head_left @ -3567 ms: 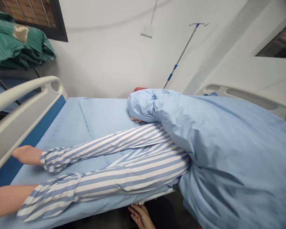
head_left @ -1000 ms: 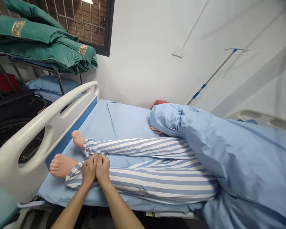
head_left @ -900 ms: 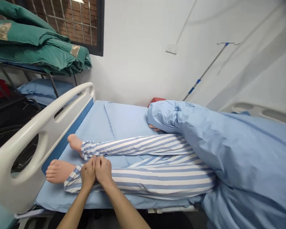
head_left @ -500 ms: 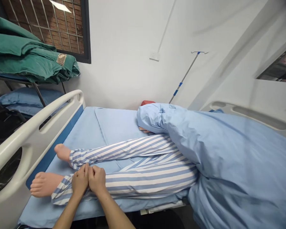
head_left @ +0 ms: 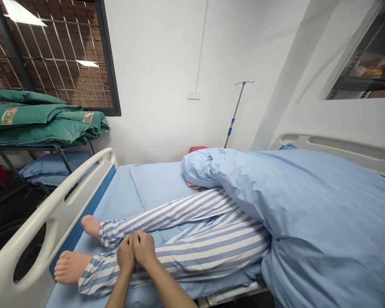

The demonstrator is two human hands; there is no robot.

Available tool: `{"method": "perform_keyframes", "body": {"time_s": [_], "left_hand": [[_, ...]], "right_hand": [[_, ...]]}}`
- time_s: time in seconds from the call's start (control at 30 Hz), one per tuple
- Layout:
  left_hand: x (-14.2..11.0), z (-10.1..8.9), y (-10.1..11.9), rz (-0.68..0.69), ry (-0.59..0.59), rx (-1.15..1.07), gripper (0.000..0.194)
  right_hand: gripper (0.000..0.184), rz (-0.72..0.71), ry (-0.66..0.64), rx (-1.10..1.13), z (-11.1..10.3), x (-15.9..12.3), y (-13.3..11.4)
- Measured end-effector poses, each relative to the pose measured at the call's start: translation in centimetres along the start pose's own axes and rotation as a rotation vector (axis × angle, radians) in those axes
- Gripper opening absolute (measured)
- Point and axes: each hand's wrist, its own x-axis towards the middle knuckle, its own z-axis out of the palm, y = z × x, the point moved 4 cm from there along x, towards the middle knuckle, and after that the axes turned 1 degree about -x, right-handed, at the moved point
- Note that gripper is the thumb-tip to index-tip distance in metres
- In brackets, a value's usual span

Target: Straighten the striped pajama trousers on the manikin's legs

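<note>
A figure, seemingly a manikin, lies on the bed in blue-and-white striped trousers [head_left: 211, 250]. My left hand [head_left: 126, 253] and my right hand [head_left: 144, 247] are side by side on the near lower leg [head_left: 107, 267], touching each other. Both have curled fingers over its inner side; the fingertips are hidden. To the left of my hands, the bare near foot [head_left: 71, 267] sticks out of its cuff. Behind it lies the far leg [head_left: 154, 220] with its bare foot [head_left: 90, 226]. A light blue quilt [head_left: 295, 192] covers the upper body, with some fingers [head_left: 194, 185] showing under its edge.
The cream footboard [head_left: 48, 226] rises at the left, close to the feet. Blue sheeting [head_left: 157, 177] covers the mattress. Behind the bed stand an IV pole [head_left: 235, 113] and a red object [head_left: 198, 149]. Green folded bedding [head_left: 51, 122] lies on a rack by the barred window [head_left: 64, 47].
My view has shifted, so the bed sits lower in it. Both hands have moved a little along the near leg, away from the foot, and keep their hold.
</note>
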Motion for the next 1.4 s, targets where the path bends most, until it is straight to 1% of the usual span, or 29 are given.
{"method": "perform_keyframes", "body": {"time_s": [0.1,0.2,0.3,0.43,0.5,0.6,0.67,0.73,0.83,0.97,1.1,1.27,1.33,1.4], "left_hand": [[-0.4,0.1,0.9,0.055,-0.008,0.122,0.031],[-0.6,0.3,1.3,0.069,-0.038,0.179,0.03],[-0.6,0.4,1.5,0.041,-0.042,0.201,0.031],[-1.0,0.6,2.9,0.121,-0.015,0.23,0.029],[-1.4,1.0,3.5,0.142,0.0,0.192,0.03],[-2.0,1.7,3.4,0.087,-0.01,0.124,0.031],[-2.2,2.1,2.9,0.037,-0.017,0.122,0.031],[-2.3,2.4,2.7,0.029,-0.025,0.125,0.032],[-2.3,2.4,2.6,0.045,-0.031,0.126,0.032],[-2.4,2.2,2.7,0.004,-0.04,0.127,0.034],[-2.4,2.3,2.4,-0.02,-0.087,0.106,0.033],[-1.6,2.9,0.6,-0.043,-0.143,0.132,0.032],[-1.3,3.1,0.4,-0.038,-0.151,0.137,0.031],[-1.3,2.9,0.8,-0.04,-0.177,0.145,0.033]], "right_hand": [[0.038,-0.012,-0.003,-0.067,-1.0,-0.7,0.7],[0.038,0.015,0.008,-0.07,-1.0,-1.1,1.4],[0.04,0.046,0.015,-0.025,-1.0,-1.0,1.5],[0.042,0.092,0.035,0.088,-1.5,-0.7,1.7],[0.042,0.116,0.048,0.157,-1.6,-0.6,2.0],[0.039,0.135,0.039,0.218,-1.4,-0.4,2.5],[0.037,0.146,0.032,0.232,-1.3,-0.5,2.8],[0.036,0.148,0.03,0.243,-1.3,-0.5,2.9],[0.036,0.136,0.022,0.252,-1.4,-0.5,2.8],[0.037,0.125,0.002,0.251,-1.7,-0.6,2.5],[0.037,0.15,0.024,0.201,-1.6,-0.7,2.5],[0.044,0.105,0.069,0.06,-0.6,-0.7,2.8],[0.044,0.082,0.082,-0.032,-0.9,-0.5,2.5],[0.042,0.044,0.071,-0.142,-2.0,-0.2,1.8]]}}
